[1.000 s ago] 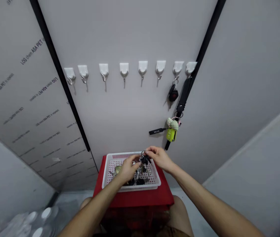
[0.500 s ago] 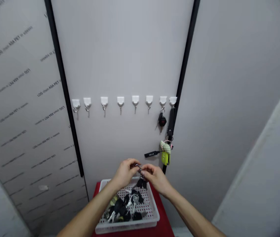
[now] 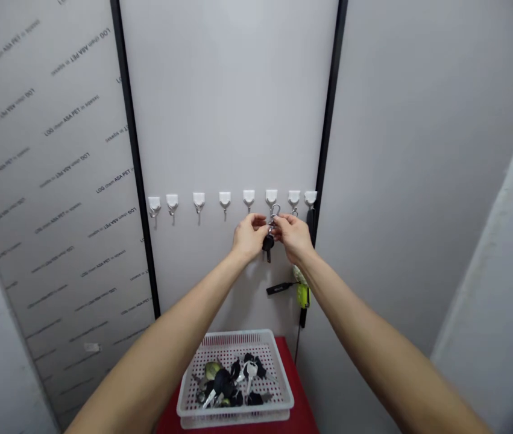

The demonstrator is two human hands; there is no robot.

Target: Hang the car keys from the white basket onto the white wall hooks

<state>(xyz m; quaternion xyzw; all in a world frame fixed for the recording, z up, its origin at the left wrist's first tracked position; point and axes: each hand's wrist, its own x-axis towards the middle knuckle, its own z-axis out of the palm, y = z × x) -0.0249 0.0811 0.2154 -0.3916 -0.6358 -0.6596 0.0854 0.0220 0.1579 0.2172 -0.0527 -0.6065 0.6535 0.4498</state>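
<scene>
My left hand (image 3: 249, 235) and my right hand (image 3: 293, 235) are close together, just right of the middle of the frame. Each has its fingers and thumb pinched tight, with hardly any gap, and between them they have hold of the small bunch of keys (image 3: 268, 244). The black keys hang down below my fingers, and the metal ring (image 3: 276, 208) pokes up above them, close by the white hook (image 3: 271, 198). I can't tell if the ring is over the metal part or just in front of it, because my fingers hide that spot. If it is only in front and I let go too soon, I think the keys could drop. They might land in the white basket (image 3: 238, 414) at the bottom of the frame, in with the loose keys (image 3: 224, 383), and get mixed up. The ring looks thin and slippery, so it could turn in my pinch. My right hand is also very near the next hook (image 3: 294, 198) and the black strap (image 3: 311, 226) at the right, so a bump from my knuckles could make the yellow-green fob (image 3: 303, 295) swing, or even knock something down.
</scene>
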